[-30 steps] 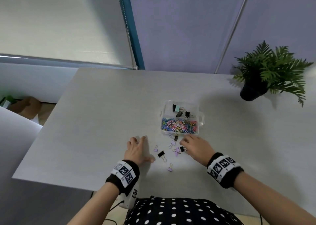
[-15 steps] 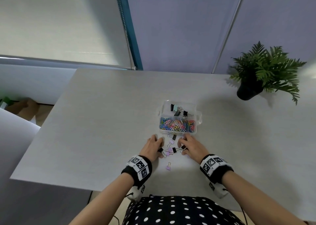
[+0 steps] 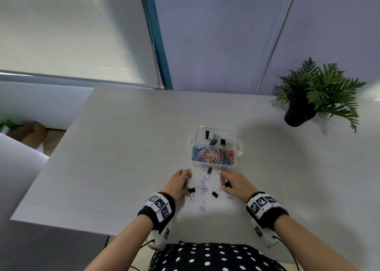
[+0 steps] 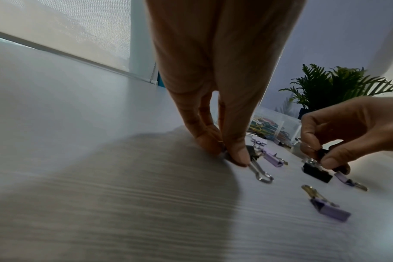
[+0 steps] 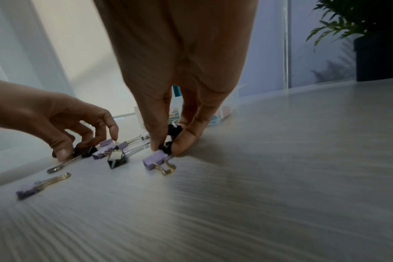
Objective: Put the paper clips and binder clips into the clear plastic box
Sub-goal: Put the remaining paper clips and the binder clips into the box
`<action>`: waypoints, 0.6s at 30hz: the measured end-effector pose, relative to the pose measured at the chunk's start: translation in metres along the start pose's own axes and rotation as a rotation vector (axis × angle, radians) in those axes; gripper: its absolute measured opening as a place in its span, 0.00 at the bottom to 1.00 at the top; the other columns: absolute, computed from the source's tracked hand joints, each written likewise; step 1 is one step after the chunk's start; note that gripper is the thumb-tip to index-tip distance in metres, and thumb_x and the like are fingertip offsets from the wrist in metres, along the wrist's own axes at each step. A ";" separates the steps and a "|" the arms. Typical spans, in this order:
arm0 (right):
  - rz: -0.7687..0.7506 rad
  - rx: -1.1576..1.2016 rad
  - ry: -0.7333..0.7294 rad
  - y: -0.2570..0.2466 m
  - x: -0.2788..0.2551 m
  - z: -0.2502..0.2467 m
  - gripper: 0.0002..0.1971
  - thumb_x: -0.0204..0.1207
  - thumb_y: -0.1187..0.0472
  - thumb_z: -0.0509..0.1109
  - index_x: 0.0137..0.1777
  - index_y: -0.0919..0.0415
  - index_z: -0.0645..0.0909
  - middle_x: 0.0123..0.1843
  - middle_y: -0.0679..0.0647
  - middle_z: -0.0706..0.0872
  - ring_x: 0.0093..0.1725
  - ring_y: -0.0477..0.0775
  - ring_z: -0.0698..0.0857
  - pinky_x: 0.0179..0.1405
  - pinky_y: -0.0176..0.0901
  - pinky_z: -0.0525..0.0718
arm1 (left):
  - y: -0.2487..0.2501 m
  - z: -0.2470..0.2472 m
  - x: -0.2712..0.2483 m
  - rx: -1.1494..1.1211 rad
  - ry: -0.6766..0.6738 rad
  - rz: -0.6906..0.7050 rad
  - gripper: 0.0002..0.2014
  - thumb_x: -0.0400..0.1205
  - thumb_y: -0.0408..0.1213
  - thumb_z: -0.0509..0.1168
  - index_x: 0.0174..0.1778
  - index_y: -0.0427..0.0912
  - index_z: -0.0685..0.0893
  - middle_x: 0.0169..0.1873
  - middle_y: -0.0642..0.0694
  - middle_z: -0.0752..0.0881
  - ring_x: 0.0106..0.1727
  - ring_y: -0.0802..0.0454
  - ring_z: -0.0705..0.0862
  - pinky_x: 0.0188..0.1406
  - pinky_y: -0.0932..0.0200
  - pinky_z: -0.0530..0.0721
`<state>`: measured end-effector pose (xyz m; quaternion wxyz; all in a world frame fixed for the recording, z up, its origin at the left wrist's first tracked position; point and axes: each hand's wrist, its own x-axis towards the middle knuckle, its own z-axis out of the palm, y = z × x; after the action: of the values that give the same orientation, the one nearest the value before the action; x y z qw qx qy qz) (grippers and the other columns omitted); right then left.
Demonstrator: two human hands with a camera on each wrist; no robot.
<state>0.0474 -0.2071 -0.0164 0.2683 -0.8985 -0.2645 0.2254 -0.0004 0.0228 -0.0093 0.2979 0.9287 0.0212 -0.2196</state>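
The clear plastic box (image 3: 238, 147) sits on the table with coloured paper clips (image 3: 213, 154) in its near compartment and black binder clips (image 3: 213, 141) in the far one. Several purple and black binder clips lie loose in front of it. My left hand (image 3: 188, 185) is down on the table, thumb and fingers pinching a black binder clip (image 4: 251, 153), with a purple clip (image 3: 188, 180) at its fingertips. My right hand (image 3: 224, 184) pinches another black binder clip (image 5: 168, 147) just above the table. A purple clip (image 5: 155, 159) lies right under that hand.
A potted fern (image 3: 316, 98) stands at the table's back right. More loose clips lie between my hands: a black one (image 3: 214, 194) and purple ones (image 3: 202, 207). The table's left edge (image 3: 51, 159) drops to the floor.
My left hand has slid right from the bare table into the loose clips and closed on a black one. My right hand has stayed by the box and pinched a black clip.
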 end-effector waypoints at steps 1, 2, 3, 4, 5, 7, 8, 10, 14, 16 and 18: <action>0.008 0.030 0.013 0.001 -0.001 -0.001 0.13 0.67 0.69 0.71 0.37 0.56 0.68 0.40 0.46 0.75 0.37 0.46 0.73 0.41 0.36 0.70 | -0.001 0.001 0.000 -0.010 0.009 -0.003 0.23 0.69 0.25 0.73 0.58 0.38 0.74 0.50 0.48 0.72 0.48 0.51 0.75 0.51 0.63 0.75; 0.014 0.064 0.029 0.002 -0.003 -0.003 0.13 0.67 0.69 0.71 0.37 0.57 0.69 0.37 0.43 0.74 0.34 0.42 0.73 0.39 0.33 0.70 | -0.002 0.001 0.000 -0.022 0.015 -0.008 0.22 0.68 0.25 0.73 0.56 0.38 0.75 0.49 0.49 0.71 0.48 0.51 0.75 0.50 0.64 0.75; 0.021 0.098 0.041 0.003 -0.005 -0.004 0.13 0.67 0.70 0.71 0.36 0.56 0.69 0.34 0.41 0.73 0.32 0.38 0.72 0.36 0.29 0.70 | -0.003 0.001 0.000 -0.029 0.018 -0.013 0.21 0.68 0.25 0.73 0.54 0.37 0.75 0.49 0.49 0.70 0.48 0.50 0.75 0.49 0.64 0.75; 0.029 0.127 0.046 0.003 -0.007 -0.006 0.14 0.68 0.71 0.70 0.35 0.54 0.69 0.32 0.41 0.73 0.31 0.37 0.71 0.34 0.27 0.71 | -0.004 0.001 0.001 -0.030 0.021 -0.020 0.19 0.68 0.26 0.74 0.52 0.36 0.76 0.48 0.49 0.69 0.48 0.50 0.74 0.49 0.64 0.74; 0.037 0.154 0.054 0.004 -0.008 -0.008 0.17 0.68 0.72 0.70 0.34 0.50 0.68 0.30 0.41 0.73 0.29 0.37 0.71 0.33 0.26 0.72 | -0.005 0.001 0.001 -0.023 0.026 -0.027 0.18 0.68 0.27 0.74 0.50 0.36 0.77 0.47 0.49 0.68 0.48 0.50 0.73 0.48 0.65 0.72; 0.045 0.210 0.077 0.007 -0.011 -0.010 0.22 0.66 0.73 0.69 0.32 0.43 0.67 0.29 0.42 0.74 0.29 0.38 0.72 0.33 0.25 0.73 | -0.006 0.002 0.002 -0.020 0.039 -0.026 0.16 0.68 0.27 0.75 0.46 0.39 0.77 0.47 0.48 0.68 0.45 0.51 0.72 0.44 0.69 0.68; 0.048 0.227 0.084 0.009 -0.012 -0.011 0.22 0.66 0.74 0.68 0.32 0.42 0.68 0.31 0.43 0.76 0.30 0.41 0.74 0.34 0.26 0.74 | -0.007 0.003 0.002 -0.020 0.044 -0.021 0.15 0.67 0.27 0.75 0.44 0.41 0.76 0.46 0.47 0.67 0.44 0.51 0.72 0.41 0.71 0.67; 0.057 0.224 0.080 0.014 -0.012 -0.013 0.17 0.67 0.74 0.67 0.34 0.48 0.73 0.35 0.46 0.80 0.35 0.45 0.78 0.38 0.25 0.75 | -0.006 0.004 0.002 -0.006 0.049 -0.004 0.14 0.69 0.27 0.74 0.43 0.40 0.76 0.45 0.47 0.67 0.44 0.50 0.72 0.39 0.71 0.66; 0.104 0.113 -0.005 0.011 -0.010 -0.008 0.09 0.68 0.68 0.72 0.39 0.56 0.74 0.42 0.50 0.78 0.42 0.51 0.79 0.43 0.31 0.76 | -0.005 0.004 0.001 0.044 0.050 0.023 0.10 0.74 0.29 0.70 0.47 0.38 0.77 0.46 0.47 0.67 0.44 0.50 0.74 0.38 0.71 0.69; 0.143 0.012 -0.041 0.010 -0.008 0.001 0.11 0.68 0.63 0.73 0.40 0.56 0.71 0.44 0.49 0.73 0.43 0.49 0.74 0.44 0.37 0.75 | -0.005 0.003 0.000 0.051 0.033 0.013 0.11 0.74 0.31 0.70 0.50 0.41 0.78 0.48 0.49 0.67 0.47 0.50 0.77 0.42 0.69 0.74; 0.156 -0.052 -0.024 0.007 -0.006 0.007 0.12 0.69 0.63 0.72 0.41 0.56 0.69 0.45 0.50 0.71 0.44 0.49 0.71 0.44 0.37 0.71 | -0.006 0.001 -0.001 0.076 0.014 0.010 0.14 0.73 0.31 0.71 0.53 0.41 0.78 0.50 0.50 0.67 0.48 0.50 0.77 0.45 0.66 0.77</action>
<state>0.0414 -0.2135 -0.0244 0.2234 -0.9202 -0.2025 0.2498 -0.0032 0.0273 -0.0131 0.2635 0.9410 0.0104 -0.2121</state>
